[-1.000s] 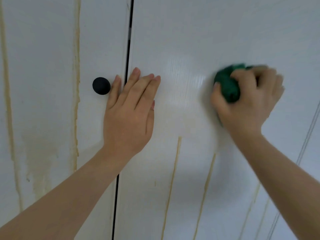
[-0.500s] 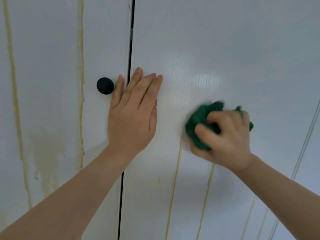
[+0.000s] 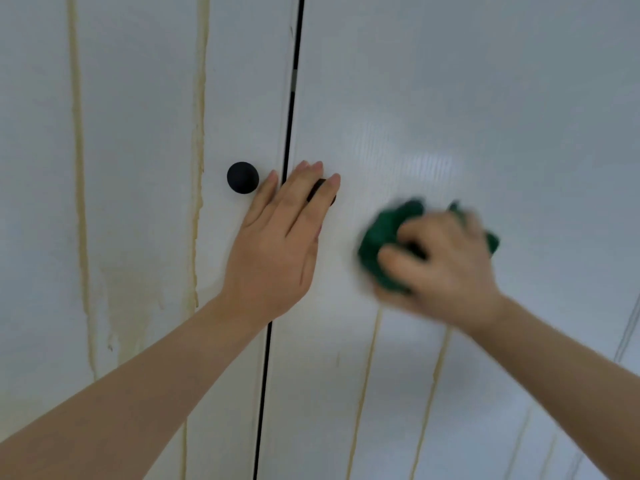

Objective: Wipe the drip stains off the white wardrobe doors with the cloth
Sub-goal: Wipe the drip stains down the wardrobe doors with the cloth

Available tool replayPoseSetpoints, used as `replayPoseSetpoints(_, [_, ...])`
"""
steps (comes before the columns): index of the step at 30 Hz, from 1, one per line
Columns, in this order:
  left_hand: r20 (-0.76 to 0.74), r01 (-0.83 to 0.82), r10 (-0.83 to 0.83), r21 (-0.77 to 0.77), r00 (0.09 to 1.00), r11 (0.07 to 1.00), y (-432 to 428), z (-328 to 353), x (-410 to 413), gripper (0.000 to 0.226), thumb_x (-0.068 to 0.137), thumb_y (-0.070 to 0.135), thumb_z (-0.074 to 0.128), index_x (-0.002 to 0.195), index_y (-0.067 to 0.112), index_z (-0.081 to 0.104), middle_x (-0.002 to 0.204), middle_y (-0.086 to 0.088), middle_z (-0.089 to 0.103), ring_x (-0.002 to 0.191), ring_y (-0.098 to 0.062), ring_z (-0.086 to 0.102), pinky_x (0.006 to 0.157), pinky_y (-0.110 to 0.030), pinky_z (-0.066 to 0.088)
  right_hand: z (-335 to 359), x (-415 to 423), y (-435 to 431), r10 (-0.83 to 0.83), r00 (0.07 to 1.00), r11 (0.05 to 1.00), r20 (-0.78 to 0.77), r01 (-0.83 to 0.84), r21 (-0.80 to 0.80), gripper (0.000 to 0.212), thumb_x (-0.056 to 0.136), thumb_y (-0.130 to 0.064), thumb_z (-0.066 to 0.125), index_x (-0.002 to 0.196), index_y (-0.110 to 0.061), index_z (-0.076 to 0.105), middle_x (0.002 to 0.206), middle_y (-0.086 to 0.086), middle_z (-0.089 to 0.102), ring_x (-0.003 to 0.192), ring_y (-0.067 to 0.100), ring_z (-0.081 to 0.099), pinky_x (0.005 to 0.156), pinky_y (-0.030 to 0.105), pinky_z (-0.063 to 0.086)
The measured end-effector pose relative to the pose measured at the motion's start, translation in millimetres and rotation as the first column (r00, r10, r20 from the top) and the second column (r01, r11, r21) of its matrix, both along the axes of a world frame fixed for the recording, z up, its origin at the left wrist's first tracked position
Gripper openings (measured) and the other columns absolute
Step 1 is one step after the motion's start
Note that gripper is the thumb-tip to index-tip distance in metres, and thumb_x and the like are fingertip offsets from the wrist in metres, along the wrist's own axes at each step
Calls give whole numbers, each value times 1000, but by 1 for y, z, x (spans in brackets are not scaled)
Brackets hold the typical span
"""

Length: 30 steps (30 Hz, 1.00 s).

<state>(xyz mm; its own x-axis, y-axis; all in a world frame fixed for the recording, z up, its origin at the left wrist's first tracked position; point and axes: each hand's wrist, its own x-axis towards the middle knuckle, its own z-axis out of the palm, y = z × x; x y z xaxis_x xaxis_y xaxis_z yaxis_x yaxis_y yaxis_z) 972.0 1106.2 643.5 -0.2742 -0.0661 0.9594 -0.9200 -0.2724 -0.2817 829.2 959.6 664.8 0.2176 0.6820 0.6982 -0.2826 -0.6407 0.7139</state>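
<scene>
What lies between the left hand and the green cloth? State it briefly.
In the head view, only a bare stretch of the white door separates the left hand from the green cloth.

Glossy white wardrobe fronts fill the whole view. The left white panel door (image 3: 138, 133) and the right white panel door (image 3: 485, 81) meet at a narrow dark vertical gap (image 3: 291, 116) running top to bottom. A round black knob (image 3: 242, 177) sits on the left door just beside the gap. Soft, even light leaves a pale blurred sheen (image 3: 429, 164) on the right door, and thin grey slanting lines (image 3: 628, 327) run down near the right edge.
</scene>
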Motion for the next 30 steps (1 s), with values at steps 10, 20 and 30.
replayPoseSetpoints(10, [-19, 48, -48, 3, 999, 999, 1, -1, 0, 39, 94, 0, 33, 133, -4, 40, 136, -20, 46, 130, -28, 41, 114, -42, 26, -54, 13, 27, 86, 976, 985, -199, -113, -131, 18, 66, -16, 63, 78, -22, 50, 67, 4, 61, 65, 23, 50, 65, 33, 31])
replayPoseSetpoints(20, [-133, 165, -169, -41, 977, 985, 5, 0, -7, 41, 90, -4, 31, 128, -8, 46, 131, -8, 46, 122, -22, 46, 112, -31, 27, -56, 30, 34, 152, 988, 988, -34, -153, -15, 11, 73, -16, 59, 76, -22, 50, 73, 4, 58, 68, 23, 45, 67, 35, 32])
replayPoseSetpoints(30, [-178, 42, -40, 9, 983, 999, 8, -14, -7, 53, 81, -12, 36, 134, -4, 42, 140, -16, 43, 132, -25, 38, 114, -36, 24, -45, 32, 34, 139, 984, 969, 111, -158, 192, 18, 71, -21, 62, 78, -21, 46, 87, 2, 46, 74, 23, 45, 68, 35, 31])
